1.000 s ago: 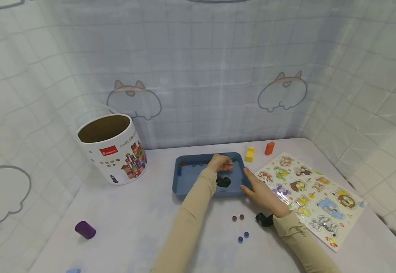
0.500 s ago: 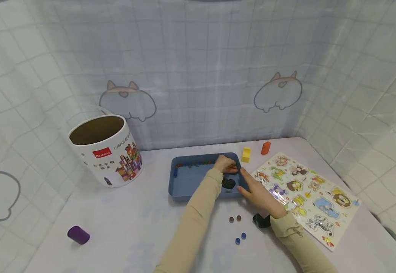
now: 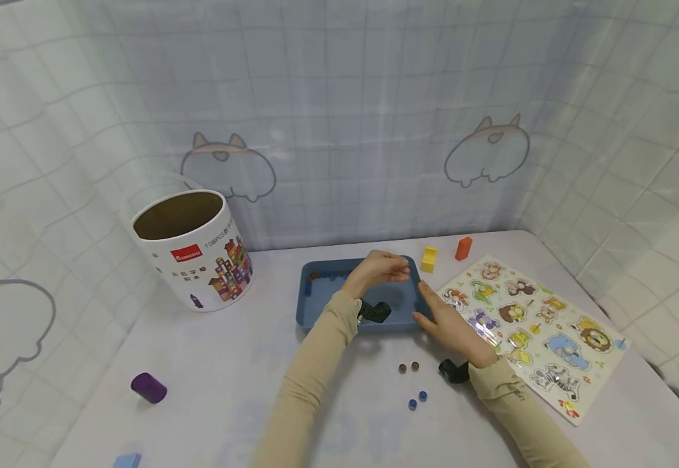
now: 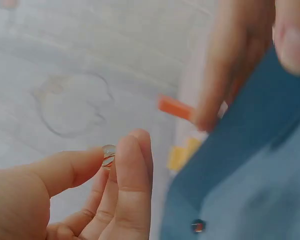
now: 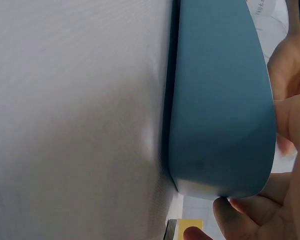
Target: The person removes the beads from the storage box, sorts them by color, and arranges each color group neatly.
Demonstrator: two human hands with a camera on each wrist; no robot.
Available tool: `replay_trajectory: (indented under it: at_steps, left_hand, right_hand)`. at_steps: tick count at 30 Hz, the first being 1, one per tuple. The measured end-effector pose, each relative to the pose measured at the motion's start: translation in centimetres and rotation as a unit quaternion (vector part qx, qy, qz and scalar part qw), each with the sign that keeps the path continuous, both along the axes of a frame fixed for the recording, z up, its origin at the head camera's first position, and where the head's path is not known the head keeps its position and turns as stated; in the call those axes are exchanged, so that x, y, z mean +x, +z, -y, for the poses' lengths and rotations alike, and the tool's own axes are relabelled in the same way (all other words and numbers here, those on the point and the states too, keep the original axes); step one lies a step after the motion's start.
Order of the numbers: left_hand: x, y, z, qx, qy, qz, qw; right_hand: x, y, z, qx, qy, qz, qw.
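My left hand [image 3: 378, 268] is raised over the right part of a blue rectangular tray [image 3: 330, 309]. Its thumb and fingertips pinch a small clear glass marble [image 4: 108, 157] with a brown swirl, best seen in the left wrist view. Another marble [image 4: 198, 226] lies in the tray's far corner. More marbles, blue and brown, line the tray's far and left sides. My right hand [image 3: 449, 326] holds the tray's right end, its thumb at the rim [image 5: 270, 107] and its fingers outside the wall. On the table before the tray lie two brown marbles [image 3: 408, 368] and two blue marbles [image 3: 417, 400].
Right of the tray is an animal puzzle board [image 3: 535, 335]. Behind it stand a yellow block [image 3: 428, 259] and an orange block [image 3: 464, 248]. At left are a large white tub [image 3: 199, 260], a purple cylinder [image 3: 149, 387] and a light-blue block [image 3: 127, 461].
My left hand has lifted from low inside the tray's right end and drawn slightly left. The right hand keeps its place on the tray. The head view has shifted a little.
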State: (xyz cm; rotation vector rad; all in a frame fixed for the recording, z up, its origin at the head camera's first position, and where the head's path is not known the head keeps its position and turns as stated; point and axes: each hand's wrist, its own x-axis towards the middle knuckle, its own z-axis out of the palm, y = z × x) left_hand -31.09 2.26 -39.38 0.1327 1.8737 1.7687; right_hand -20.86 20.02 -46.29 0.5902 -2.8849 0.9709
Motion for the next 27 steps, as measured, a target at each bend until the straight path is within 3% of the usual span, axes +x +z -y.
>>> replay_trajectory:
  at_steps: [3, 7, 11, 15, 20, 24, 27]
  left_hand:
    - [1.8, 0.7, 0.9, -0.012, -0.019, -0.028, 0.9994]
    - [5.0, 0.6, 2.2, -0.041, -0.058, -0.061, 0.9956]
    - [8.2, -0.5, 3.8, -0.067, -0.118, -0.083, 0.9873]
    - [10.5, -2.1, 4.9, -0.103, -0.146, -0.104, 0.9784]
    - [12.1, -3.9, 5.5, -0.162, -0.148, -0.136, 0.966]
    - [12.6, -4.9, 5.4, -0.208, -0.145, -0.17, 0.9523]
    - [12.7, -5.6, 5.3, -0.222, -0.144, -0.174, 0.9484]
  right_hand:
    - [0.1, 0.1, 0.0, -0.002, 0.001, 0.007, 1.0]
    - [0.1, 0.1, 0.0, -0.001, 0.001, 0.005, 1.0]
    - [0.1, 0.1, 0.0, 0.0, -0.003, 0.003, 1.0]
    - [0.0, 0.0, 0.0, 0.006, -0.01, 0.005, 1.0]
    - [0.0, 0.0, -0.1, 0.011, -0.012, 0.002, 1.0]
    - [0.0, 0.0, -0.1, 0.008, -0.011, 0.002, 1.0]
    - [0.0, 0.0, -0.1, 0.007, -0.01, 0.004, 1.0]
